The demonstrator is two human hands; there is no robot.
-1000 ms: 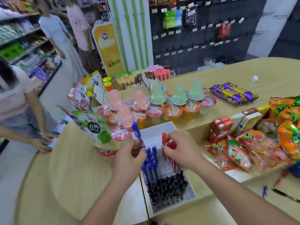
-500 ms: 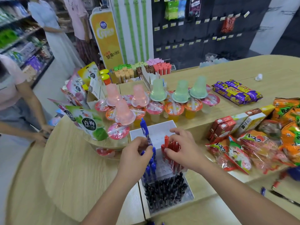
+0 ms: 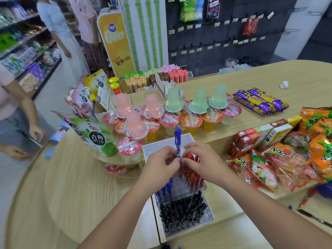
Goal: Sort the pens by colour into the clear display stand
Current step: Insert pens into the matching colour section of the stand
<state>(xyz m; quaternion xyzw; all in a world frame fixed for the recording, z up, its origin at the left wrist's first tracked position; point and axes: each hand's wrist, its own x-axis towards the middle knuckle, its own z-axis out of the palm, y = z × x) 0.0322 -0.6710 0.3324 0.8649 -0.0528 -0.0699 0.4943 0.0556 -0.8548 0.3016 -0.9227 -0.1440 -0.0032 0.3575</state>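
Left hand [image 3: 159,164] pinching upright blue pen [image 3: 177,141], right hand [image 3: 199,159] curled round tops of red pens [image 3: 193,175]

My feed is bright and evenly lit; I can't pick out a single lamp. Shadows on the wooden counter [image 3: 75,186] are soft and faint. Small glints sit on the snack wrappers [image 3: 287,159] and the clear stand [image 3: 209,215]. The blue pen [image 3: 177,141] at centre reads sharp. The wide lens bows the counter's edge, and the shelves [image 3: 21,51] and lower left corner smear into blur.
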